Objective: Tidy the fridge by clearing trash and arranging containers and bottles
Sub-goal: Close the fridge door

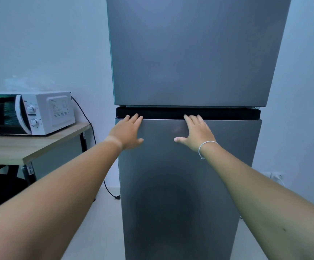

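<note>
A tall grey two-door fridge (190, 53) fills the middle of the view, both doors closed. Its lower door (180, 184) has a black recessed strip (161, 112) along its top edge. My left hand (127, 132) lies flat on the upper left of the lower door, fingertips reaching into the black strip. My right hand (196, 132), with a white band on the wrist, lies flat on the upper middle of the same door, fingertips at the strip. Neither hand holds anything. The fridge's contents are hidden.
A white microwave (39, 113) stands on a wooden table (21, 149) to the left of the fridge. A black cable (88, 128) hangs from it down to the floor. A wall socket (277, 175) sits low on the right wall.
</note>
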The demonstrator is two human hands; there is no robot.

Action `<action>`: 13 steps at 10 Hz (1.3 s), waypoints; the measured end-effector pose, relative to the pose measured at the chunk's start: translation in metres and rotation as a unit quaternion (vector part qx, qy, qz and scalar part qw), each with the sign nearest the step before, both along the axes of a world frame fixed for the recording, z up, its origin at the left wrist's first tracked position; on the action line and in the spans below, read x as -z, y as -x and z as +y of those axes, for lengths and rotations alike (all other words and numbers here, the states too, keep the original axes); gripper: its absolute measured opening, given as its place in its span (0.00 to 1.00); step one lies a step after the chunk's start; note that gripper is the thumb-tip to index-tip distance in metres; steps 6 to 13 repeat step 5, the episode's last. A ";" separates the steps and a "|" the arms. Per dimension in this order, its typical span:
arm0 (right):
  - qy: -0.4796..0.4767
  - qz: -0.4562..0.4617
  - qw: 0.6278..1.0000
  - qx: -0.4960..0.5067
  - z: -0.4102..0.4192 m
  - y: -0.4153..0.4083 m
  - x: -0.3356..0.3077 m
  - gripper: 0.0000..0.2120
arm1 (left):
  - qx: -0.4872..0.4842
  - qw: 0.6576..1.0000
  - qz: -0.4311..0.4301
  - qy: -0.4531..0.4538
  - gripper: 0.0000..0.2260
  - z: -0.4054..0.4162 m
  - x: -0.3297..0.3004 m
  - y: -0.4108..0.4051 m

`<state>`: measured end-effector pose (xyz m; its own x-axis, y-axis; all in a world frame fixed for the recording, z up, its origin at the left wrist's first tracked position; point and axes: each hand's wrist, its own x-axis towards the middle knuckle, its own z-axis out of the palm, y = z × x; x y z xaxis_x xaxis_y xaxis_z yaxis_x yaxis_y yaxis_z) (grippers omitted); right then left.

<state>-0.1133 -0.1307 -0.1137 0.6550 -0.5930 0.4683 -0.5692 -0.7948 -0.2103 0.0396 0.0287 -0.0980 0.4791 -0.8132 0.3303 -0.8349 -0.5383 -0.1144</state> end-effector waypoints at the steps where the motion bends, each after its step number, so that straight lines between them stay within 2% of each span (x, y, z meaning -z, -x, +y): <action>1: -0.034 0.012 0.999 0.000 0.007 0.006 -0.005 0.42 | 0.006 1.000 0.028 0.006 0.35 0.006 0.003 0.005; 5: -0.011 0.035 0.999 -0.002 0.030 0.035 0.000 0.35 | 0.034 0.998 0.047 0.024 0.32 0.017 0.001 0.023; 13: -0.011 0.035 0.999 -0.002 0.030 0.035 0.000 0.35 | 0.034 0.998 0.047 0.024 0.32 0.017 0.001 0.023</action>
